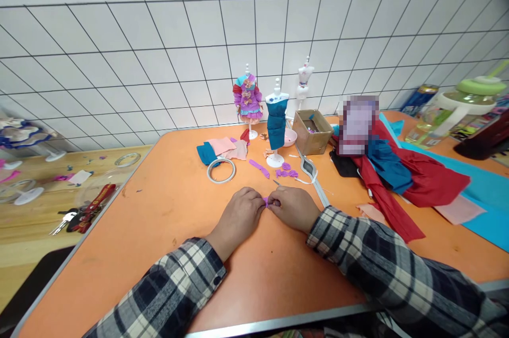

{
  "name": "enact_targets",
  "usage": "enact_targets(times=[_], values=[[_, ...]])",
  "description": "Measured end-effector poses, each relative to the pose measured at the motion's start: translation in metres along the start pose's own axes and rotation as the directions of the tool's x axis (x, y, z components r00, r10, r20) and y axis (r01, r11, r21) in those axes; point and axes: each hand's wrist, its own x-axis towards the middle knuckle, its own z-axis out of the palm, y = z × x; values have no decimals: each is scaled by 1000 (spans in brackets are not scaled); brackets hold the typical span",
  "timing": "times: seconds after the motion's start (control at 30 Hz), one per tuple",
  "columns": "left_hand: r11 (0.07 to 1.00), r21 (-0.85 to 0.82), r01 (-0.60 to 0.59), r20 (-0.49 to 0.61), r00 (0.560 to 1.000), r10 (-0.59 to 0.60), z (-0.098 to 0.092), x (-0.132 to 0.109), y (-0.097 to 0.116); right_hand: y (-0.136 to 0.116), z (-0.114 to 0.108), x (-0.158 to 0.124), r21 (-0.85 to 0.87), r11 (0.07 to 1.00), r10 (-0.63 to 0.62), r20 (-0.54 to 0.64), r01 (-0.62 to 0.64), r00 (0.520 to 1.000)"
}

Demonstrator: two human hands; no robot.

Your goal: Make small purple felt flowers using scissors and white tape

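Note:
Between my fingertips, low over the orange table (167,253), is a small strip of purple fabric (266,201). My left hand (244,212) pinches its left side, while my right hand (296,206) grips the right side; most of the strip is hidden by the fingers. Just beyond lie a longer purple strip (259,168) and a purple fabric bow (287,173). A thin pointed metal tip (277,183) shows by my right hand, its kind unclear. Behind them stands a mini dress form (277,123) wrapped in teal fabric.
A roll of tape (221,171) lies beside folded fabric scraps (222,146). At the back stand a dress form in a purple outfit (248,96), a bare form (305,80) and a cardboard box (313,136). Red fabric (431,176), a phone (358,126) and a jug (449,110) are right.

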Motion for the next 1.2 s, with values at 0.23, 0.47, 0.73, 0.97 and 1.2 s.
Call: enact_targets(times=[0.23, 0.47, 0.73, 0.97, 1.2], values=[[1000, 1, -9, 8, 1000, 9, -1, 0, -1, -1, -3, -2, 27, 1000, -10, -11, 11, 1000], [998, -43, 48, 8, 999, -47, 2, 0, 0, 0, 0, 0, 23, 1000, -17, 10, 17, 1000], [998, -25, 52, 8, 999, -52, 4, 1, 0, -1, 0, -1, 81, 997, 6, -13, -5, 1000], [999, -37, 24, -24, 999, -25, 3, -1, -3, 1, 0, 1, 54, 998, -27, 21, 25, 999], [997, -60, 57, -99, 993, -63, -3, -8, 5, -1, 0, -2, -9, 996, -89, 14, 89, 996]])
